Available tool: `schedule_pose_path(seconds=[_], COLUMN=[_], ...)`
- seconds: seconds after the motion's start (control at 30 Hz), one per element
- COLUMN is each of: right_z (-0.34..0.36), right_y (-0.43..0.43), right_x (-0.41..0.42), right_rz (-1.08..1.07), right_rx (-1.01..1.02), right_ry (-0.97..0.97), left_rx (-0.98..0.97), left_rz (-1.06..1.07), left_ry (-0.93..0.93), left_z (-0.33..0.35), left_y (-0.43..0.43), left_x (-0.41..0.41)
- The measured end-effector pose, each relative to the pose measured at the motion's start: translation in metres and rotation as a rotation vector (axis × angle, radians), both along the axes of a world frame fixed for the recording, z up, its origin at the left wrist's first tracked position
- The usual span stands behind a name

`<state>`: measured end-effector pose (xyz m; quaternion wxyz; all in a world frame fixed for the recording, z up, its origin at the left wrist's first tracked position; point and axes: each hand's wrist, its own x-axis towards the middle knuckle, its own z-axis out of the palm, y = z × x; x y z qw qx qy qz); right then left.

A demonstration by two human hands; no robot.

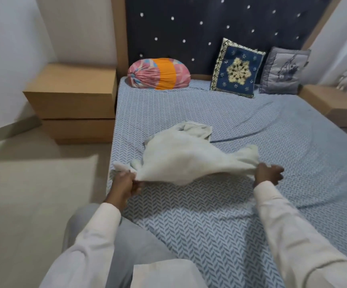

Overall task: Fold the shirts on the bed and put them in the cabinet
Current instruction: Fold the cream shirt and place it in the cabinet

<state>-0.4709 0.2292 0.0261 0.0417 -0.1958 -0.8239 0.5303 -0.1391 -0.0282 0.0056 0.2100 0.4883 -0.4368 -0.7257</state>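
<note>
A pale off-white shirt (pixel 191 156) lies crumpled on the bed (pixel 220 221), which has a blue-grey herringbone sheet. The shirt's collar end points toward the headboard. My left hand (pixel 126 183) grips the shirt's near left edge by the bed's left side. My right hand (pixel 268 173) grips its near right edge. The cloth hangs slightly lifted between both hands. No cabinet is in view.
A pink and orange bolster (pixel 158 73), a blue embroidered cushion (pixel 237 71) and a grey cushion (pixel 284 71) lean against the dark studded headboard (pixel 210 28). Wooden bedside units stand on the left (pixel 72 100) and right (pixel 334 102). Pale floor (pixel 33 194) lies to the left.
</note>
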Motion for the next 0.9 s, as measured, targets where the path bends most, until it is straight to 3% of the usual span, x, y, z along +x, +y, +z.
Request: schedule_pose_path(seconds=[0.1,0.2,0.3,0.37,0.4,0.47,0.57,0.63,0.73,0.8,0.9], right_z=[-0.025,-0.051,-0.047,-0.045,-0.049,-0.041,0.01,0.045,0.082,0.101,0.112], right_y=[-0.006,-0.027,-0.054,-0.076,-0.085,-0.099,-0.103,-0.098,-0.083,-0.076,-0.069], right_x=[0.03,0.056,0.094,0.114,0.115,0.109,0.087,0.067,0.036,0.023,0.011], right_rz=[0.23,0.666,1.245,1.599,1.656,1.619,1.533,1.455,1.433,1.481,1.45], right_rx=[0.089,0.126,0.125,0.44,0.634,0.734,0.394,0.142,-0.02,-0.045,-0.083], right_ry=[-0.049,-0.073,-0.121,-0.002,0.117,0.252,-0.004,-0.217,-0.36,-0.382,-0.31], left_rx=[-0.133,-0.348,-0.323,-0.354,-0.382,-0.472,-0.665,-0.809,-0.928,-1.013,-1.196], left_rz=[-0.093,-0.149,-0.162,-0.146,-0.135,-0.114,-0.028,0.018,-0.127,-0.265,-0.251], left_ry=[-0.153,-0.216,-0.021,0.14,0.211,0.285,0.243,0.146,-0.091,-0.29,-0.408], left_z=[-0.013,-0.012,0.012,0.039,0.051,0.075,0.102,0.111,0.11,0.101,0.088], left_y=[0.016,0.012,0.015,0.017,0.017,0.01,-0.007,-0.02,-0.038,-0.043,-0.047], left_x=[0.005,0.013,0.012,0.002,-0.002,-0.013,-0.016,-0.014,-0.017,-0.024,-0.031])
